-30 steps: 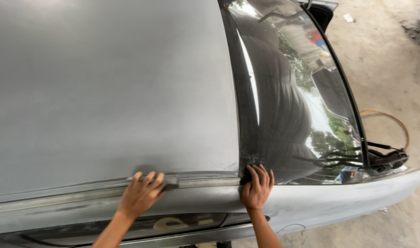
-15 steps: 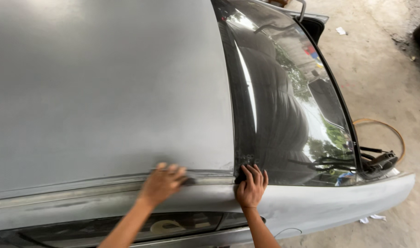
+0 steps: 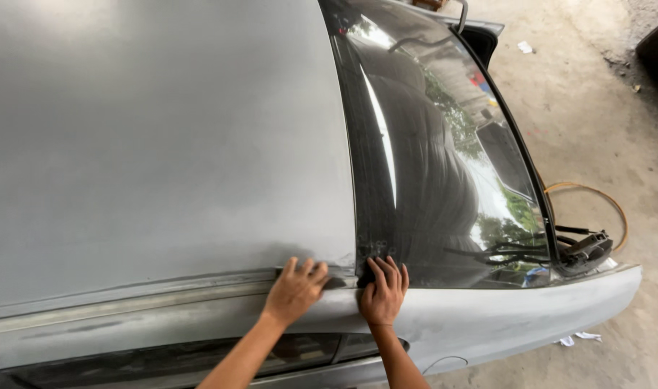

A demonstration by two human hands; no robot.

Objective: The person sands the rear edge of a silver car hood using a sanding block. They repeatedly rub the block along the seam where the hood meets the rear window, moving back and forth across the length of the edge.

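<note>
Head view: your left hand point(image 3: 296, 289) and right hand point(image 3: 383, 292) press flat, fingers spread, gripping nothing, on the car roof's point(image 3: 163, 144) near edge at the windshield point(image 3: 444, 180) corner. The roof is matte grey, sanded. Its roof rail point(image 3: 127, 306) runs left to right along the edge.

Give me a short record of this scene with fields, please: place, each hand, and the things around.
place: grey car roof, seen from above
left hand: flat on the roof edge, by the dark strip
right hand: fingers at the windshield corner
held: whether either hand holds something, cannot tell
near: wipers, orange hose on the concrete floor
</note>
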